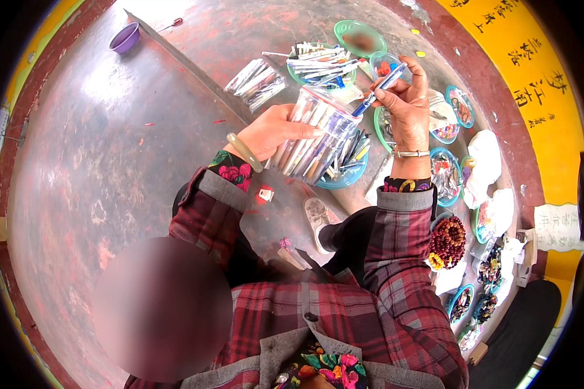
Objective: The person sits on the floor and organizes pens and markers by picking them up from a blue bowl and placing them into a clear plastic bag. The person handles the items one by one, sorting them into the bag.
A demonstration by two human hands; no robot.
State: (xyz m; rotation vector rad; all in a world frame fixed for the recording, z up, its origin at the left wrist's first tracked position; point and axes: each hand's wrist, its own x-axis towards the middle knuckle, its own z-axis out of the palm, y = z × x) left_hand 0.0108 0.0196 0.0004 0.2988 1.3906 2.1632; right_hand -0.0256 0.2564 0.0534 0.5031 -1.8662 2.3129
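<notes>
My left hand [272,133] is wrapped round the side of a clear plastic container [324,102], packed with several pens and edged in red at its mouth. Between the thumb and fingers of my right hand [407,110] is a blue and white pen [384,84], held slanting with its lower end at the container's right rim. Behind the container, partly hidden by it, stands a blue basin [353,175] with more pens. Farther off, a green basin [300,76] holds a heap of white pens, and a clear bag of pens [256,84] lies to its left.
Along the right are small basins of mixed small items [445,175], white plastic bags [485,162] and dark red bead strings [448,243]. Another green basin [376,35] stands at the back. A purple basin [124,39] sits far left on the floor, near red-handled scissors [176,23].
</notes>
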